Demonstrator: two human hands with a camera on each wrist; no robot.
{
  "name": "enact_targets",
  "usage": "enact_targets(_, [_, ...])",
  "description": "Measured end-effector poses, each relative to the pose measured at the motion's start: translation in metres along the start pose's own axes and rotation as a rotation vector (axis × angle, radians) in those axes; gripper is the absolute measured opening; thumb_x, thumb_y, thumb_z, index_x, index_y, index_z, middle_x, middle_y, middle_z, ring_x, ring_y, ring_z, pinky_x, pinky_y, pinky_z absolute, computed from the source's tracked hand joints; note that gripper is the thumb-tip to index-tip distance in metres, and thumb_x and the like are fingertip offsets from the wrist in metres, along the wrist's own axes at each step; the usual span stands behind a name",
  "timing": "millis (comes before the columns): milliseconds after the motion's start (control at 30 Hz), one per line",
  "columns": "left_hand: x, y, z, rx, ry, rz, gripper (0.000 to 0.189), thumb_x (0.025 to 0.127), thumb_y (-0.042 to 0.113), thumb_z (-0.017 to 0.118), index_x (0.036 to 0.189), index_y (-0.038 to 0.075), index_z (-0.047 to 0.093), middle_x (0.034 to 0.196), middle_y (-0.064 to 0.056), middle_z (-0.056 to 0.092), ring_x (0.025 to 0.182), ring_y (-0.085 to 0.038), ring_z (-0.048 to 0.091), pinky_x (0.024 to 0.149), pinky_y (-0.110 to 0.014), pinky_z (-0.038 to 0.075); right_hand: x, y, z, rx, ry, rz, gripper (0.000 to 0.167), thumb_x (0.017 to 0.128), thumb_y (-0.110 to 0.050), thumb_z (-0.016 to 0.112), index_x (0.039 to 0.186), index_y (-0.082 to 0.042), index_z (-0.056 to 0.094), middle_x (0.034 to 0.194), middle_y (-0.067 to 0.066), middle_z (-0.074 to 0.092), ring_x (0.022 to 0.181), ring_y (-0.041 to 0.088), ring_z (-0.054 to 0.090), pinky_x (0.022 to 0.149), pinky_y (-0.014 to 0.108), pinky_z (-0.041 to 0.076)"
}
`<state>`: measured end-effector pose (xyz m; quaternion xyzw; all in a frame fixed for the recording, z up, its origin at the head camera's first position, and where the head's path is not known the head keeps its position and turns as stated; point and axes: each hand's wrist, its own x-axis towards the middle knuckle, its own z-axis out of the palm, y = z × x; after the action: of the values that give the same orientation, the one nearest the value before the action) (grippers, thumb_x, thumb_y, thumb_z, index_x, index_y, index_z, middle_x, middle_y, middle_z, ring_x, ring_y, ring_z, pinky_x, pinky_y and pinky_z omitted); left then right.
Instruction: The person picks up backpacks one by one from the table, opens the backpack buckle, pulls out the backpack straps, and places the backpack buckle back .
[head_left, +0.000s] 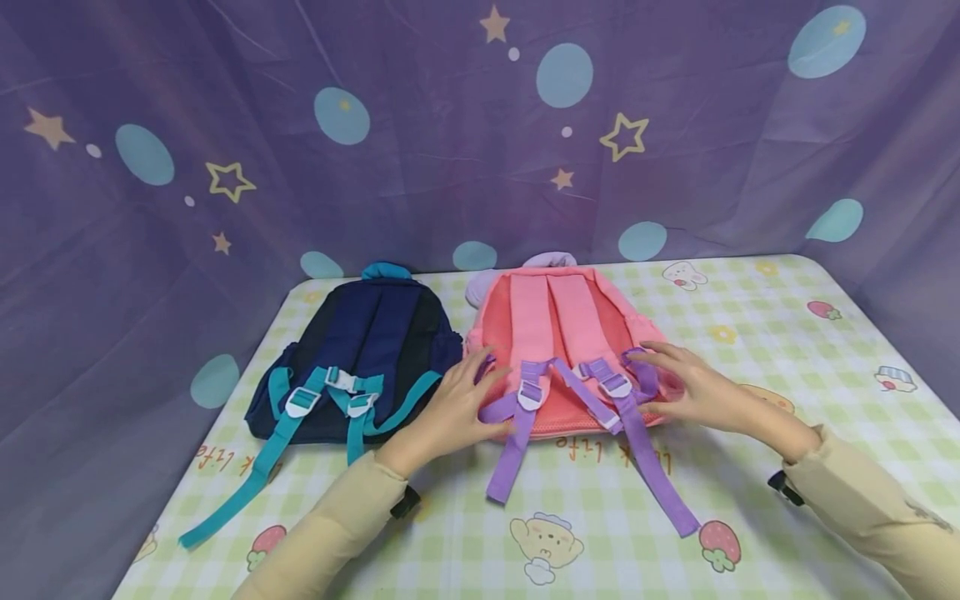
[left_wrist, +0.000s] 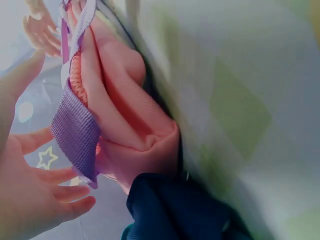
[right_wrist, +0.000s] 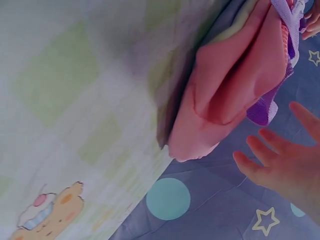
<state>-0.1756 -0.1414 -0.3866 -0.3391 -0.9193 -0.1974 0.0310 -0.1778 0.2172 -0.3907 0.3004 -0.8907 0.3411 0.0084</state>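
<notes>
A pink backpack [head_left: 531,321] lies on the table with its shoulder-strap side up and its lilac top handle toward the back. Purple webbing straps [head_left: 510,454] with white buckles trail from its lower end toward the front. My left hand [head_left: 459,398] is spread at the backpack's lower left side, fingers relaxed near a purple strap [left_wrist: 77,130]. Over the lower right side is my right hand [head_left: 693,385], fingers loosely extended beside the purple strap loop [right_wrist: 262,110]. Neither hand grips anything.
A navy backpack [head_left: 367,325] with teal straps [head_left: 262,467] lies just left of the pink one, also back side up. Both rest on a green checkered tablecloth [head_left: 765,350] with cartoon prints. A purple curtain [head_left: 435,183] with stars and dots encloses the table's back and sides.
</notes>
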Motion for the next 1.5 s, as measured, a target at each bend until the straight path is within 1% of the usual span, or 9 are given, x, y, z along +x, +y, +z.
enact_targets(133, [-0.003, -0.001, 0.003, -0.001, -0.019, -0.017, 0.078, 0.078, 0.042, 0.081, 0.14, 0.005, 0.051, 0.153, -0.03, 0.024, 0.14, -0.05, 0.021, 0.11, -0.062, 0.023, -0.003, 0.006, 0.003, -0.004, -0.004, -0.01, 0.068, 0.076, -0.024, 0.085, 0.133, -0.004, 0.055, 0.145, 0.03, 0.035, 0.13, 0.055, 0.032, 0.096, 0.073, 0.031])
enact_targets(367, [-0.006, 0.0, 0.009, -0.008, -0.016, -0.042, 0.075, 0.077, 0.041, 0.081, 0.137, 0.004, 0.054, 0.153, -0.03, 0.024, 0.139, -0.05, 0.025, 0.107, -0.063, 0.028, -0.006, 0.011, 0.007, -0.037, -0.027, 0.0, 0.072, 0.076, -0.027, 0.084, 0.136, -0.001, 0.052, 0.146, 0.034, 0.031, 0.128, 0.059, 0.032, 0.095, 0.072, 0.033])
enact_targets(567, [-0.009, -0.001, 0.014, 0.003, 0.001, -0.017, 0.072, 0.077, 0.038, 0.082, 0.133, 0.001, 0.056, 0.151, -0.032, 0.025, 0.137, -0.05, 0.028, 0.105, -0.063, 0.031, -0.008, 0.012, 0.012, -0.078, -0.024, 0.001, 0.07, 0.075, -0.027, 0.085, 0.133, -0.001, 0.056, 0.141, 0.037, 0.036, 0.123, 0.06, 0.039, 0.095, 0.071, 0.035])
enact_targets(767, [-0.011, -0.002, 0.018, -0.003, -0.006, 0.008, 0.07, 0.078, 0.034, 0.082, 0.132, -0.001, 0.055, 0.151, -0.033, 0.023, 0.136, -0.052, 0.029, 0.104, -0.063, 0.032, -0.01, 0.016, 0.016, -0.117, -0.015, 0.019, 0.067, 0.074, -0.027, 0.086, 0.13, -0.001, 0.059, 0.134, 0.039, 0.043, 0.12, 0.058, 0.043, 0.095, 0.07, 0.036])
enact_targets(967, [-0.011, -0.003, 0.022, -0.014, 0.003, 0.01, 0.066, 0.08, 0.031, 0.082, 0.131, -0.002, 0.055, 0.151, -0.031, 0.024, 0.136, -0.052, 0.028, 0.105, -0.061, 0.032, -0.011, 0.017, 0.017, -0.113, -0.025, 0.04, 0.069, 0.074, -0.032, 0.085, 0.132, -0.004, 0.059, 0.135, 0.04, 0.042, 0.121, 0.058, 0.042, 0.095, 0.07, 0.036])
enact_targets(1133, [-0.011, -0.004, 0.022, -0.02, -0.001, -0.002, 0.064, 0.08, 0.031, 0.081, 0.13, -0.001, 0.056, 0.152, -0.03, 0.026, 0.136, -0.051, 0.028, 0.105, -0.057, 0.036, -0.01, 0.017, 0.017, -0.105, -0.032, 0.053, 0.069, 0.074, -0.034, 0.085, 0.132, -0.005, 0.059, 0.135, 0.04, 0.042, 0.122, 0.058, 0.042, 0.095, 0.07, 0.036])
enact_targets(1233, [-0.01, -0.004, 0.022, -0.027, -0.004, -0.001, 0.063, 0.08, 0.03, 0.081, 0.128, -0.001, 0.056, 0.151, -0.029, 0.027, 0.135, -0.051, 0.028, 0.102, -0.058, 0.038, -0.01, 0.016, 0.016, -0.098, -0.034, 0.063, 0.069, 0.074, -0.034, 0.085, 0.132, -0.005, 0.059, 0.136, 0.039, 0.042, 0.123, 0.057, 0.042, 0.095, 0.07, 0.036])
enact_targets(1333, [-0.008, -0.004, 0.023, -0.03, 0.001, 0.007, 0.062, 0.079, 0.03, 0.082, 0.126, -0.001, 0.057, 0.149, -0.029, 0.029, 0.134, -0.051, 0.03, 0.102, -0.058, 0.038, -0.011, 0.016, 0.016, -0.096, -0.033, 0.075, 0.07, 0.074, -0.034, 0.085, 0.131, -0.004, 0.059, 0.136, 0.039, 0.042, 0.123, 0.057, 0.042, 0.095, 0.07, 0.036])
enact_targets(1500, [-0.002, -0.001, 0.024, -0.012, 0.014, 0.02, 0.06, 0.077, 0.03, 0.083, 0.123, 0.0, 0.059, 0.148, -0.028, 0.032, 0.132, -0.049, 0.033, 0.1, -0.056, 0.042, -0.013, 0.017, 0.013, -0.1, -0.024, 0.089, 0.07, 0.073, -0.034, 0.086, 0.131, -0.004, 0.06, 0.136, 0.037, 0.043, 0.123, 0.056, 0.042, 0.094, 0.069, 0.037])
